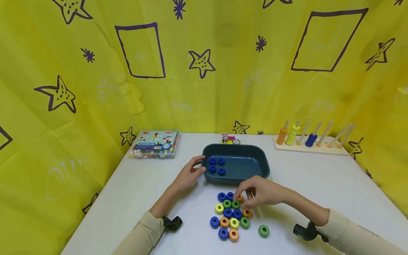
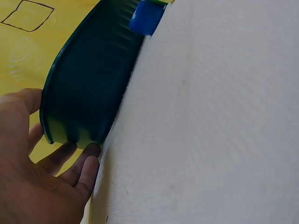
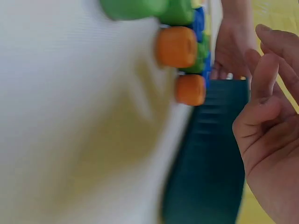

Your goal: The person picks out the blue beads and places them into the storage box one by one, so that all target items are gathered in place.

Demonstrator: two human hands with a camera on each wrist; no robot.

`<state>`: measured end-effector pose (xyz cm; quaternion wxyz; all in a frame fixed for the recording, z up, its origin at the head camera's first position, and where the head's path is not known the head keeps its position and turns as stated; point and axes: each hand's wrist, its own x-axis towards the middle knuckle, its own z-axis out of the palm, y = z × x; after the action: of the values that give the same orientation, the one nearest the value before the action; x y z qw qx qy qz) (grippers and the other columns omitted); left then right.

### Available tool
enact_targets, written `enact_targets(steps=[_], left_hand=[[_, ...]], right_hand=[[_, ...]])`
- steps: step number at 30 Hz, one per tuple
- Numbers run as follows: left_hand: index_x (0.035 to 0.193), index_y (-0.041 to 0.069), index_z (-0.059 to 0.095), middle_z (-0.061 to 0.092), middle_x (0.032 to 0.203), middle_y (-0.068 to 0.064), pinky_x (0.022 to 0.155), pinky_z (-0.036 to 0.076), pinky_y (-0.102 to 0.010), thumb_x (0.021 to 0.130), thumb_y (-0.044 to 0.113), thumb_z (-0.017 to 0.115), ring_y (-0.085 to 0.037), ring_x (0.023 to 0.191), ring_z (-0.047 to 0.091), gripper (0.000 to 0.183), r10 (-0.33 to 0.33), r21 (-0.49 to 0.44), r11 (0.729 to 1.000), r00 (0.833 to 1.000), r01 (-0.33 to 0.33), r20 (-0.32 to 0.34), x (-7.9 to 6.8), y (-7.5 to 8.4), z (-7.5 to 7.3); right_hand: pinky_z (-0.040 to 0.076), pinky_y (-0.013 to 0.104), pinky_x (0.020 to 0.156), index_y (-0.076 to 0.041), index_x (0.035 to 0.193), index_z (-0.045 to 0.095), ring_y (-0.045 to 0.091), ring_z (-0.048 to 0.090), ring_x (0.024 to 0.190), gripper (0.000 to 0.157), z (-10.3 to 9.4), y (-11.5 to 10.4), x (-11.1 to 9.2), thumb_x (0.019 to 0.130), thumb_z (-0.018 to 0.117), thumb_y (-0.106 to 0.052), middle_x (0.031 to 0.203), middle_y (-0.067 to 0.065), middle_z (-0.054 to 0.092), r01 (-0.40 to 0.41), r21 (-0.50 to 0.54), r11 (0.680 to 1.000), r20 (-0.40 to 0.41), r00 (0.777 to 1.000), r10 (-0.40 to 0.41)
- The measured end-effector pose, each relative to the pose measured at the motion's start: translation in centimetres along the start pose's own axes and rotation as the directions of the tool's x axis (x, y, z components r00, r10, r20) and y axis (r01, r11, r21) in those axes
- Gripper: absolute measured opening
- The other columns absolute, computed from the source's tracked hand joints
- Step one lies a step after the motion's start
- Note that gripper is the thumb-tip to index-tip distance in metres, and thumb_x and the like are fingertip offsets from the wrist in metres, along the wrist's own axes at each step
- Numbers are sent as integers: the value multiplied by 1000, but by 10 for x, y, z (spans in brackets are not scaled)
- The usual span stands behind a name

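Note:
My left hand (image 1: pixel 188 174) rests its fingertips and thumb against the outside of the left end of a dark teal plastic bin (image 1: pixel 243 179); the left wrist view shows the fingers spread on its wall. Blue beads (image 1: pixel 212 169) lie inside the bin, at its left end. My right hand (image 1: pixel 259 191) hovers over a cluster of blue, green, yellow and orange ring beads in front of the bin. Its thumb and index finger are apart near a green bead (image 1: pixel 236 204) and a partly covered orange bead (image 1: pixel 241 199). No held bead shows in the right wrist view.
A lone green bead (image 1: pixel 264 231) lies right of the cluster. At the back right stands a wooden peg board (image 1: pixel 312 150) with beads on some pegs. A clear box of small coloured parts (image 1: pixel 155 144) sits back left. A yellow patterned curtain (image 1: pixel 204 95) hangs behind the table.

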<state>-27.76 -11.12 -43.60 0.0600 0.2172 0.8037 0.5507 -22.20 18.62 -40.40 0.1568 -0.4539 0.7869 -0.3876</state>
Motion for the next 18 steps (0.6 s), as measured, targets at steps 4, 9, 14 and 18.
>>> enact_targets(steps=[4, 9, 14, 18], left_hand=[[140, 12, 38, 41, 139, -16, 93, 42, -42, 96, 23, 53, -29, 113, 53, 48, -14, 22, 1000, 1000, 14, 3, -4, 10, -1], [140, 14, 39, 41, 140, -14, 92, 42, -43, 96, 26, 53, -29, 113, 53, 48, -15, 7, 1000, 1000, 15, -7, -1, 0, 1], [140, 17, 40, 41, 140, -11, 93, 42, -44, 95, 30, 54, -28, 113, 52, 48, -10, -1, 1000, 1000, 10, -20, 3, -12, 2], [140, 10, 38, 39, 140, -16, 93, 41, -45, 96, 23, 53, -32, 114, 52, 48, -17, -2, 1000, 1000, 17, 1, -2, 8, 0]], right_hand=[[41, 18, 49, -19, 104, 70, 2, 48, 60, 23, 10, 11, -6, 81, 73, -17, 97, -1, 67, -31, 41, 999, 46, 998, 29], [42, 18, 50, -23, 103, 70, 2, 49, 61, 22, 16, 17, -5, 82, 71, -16, 96, -3, 66, -72, 44, 996, 89, 994, 68], [43, 19, 51, -25, 102, 70, 1, 50, 61, 25, 19, 18, -2, 81, 70, -11, 92, -9, 65, -63, 18, 998, 107, 992, 60], [44, 19, 52, -25, 100, 70, 1, 50, 63, 25, 20, 18, 2, 81, 69, -9, 92, -12, 64, -37, -7, 999, 128, 991, 37]])
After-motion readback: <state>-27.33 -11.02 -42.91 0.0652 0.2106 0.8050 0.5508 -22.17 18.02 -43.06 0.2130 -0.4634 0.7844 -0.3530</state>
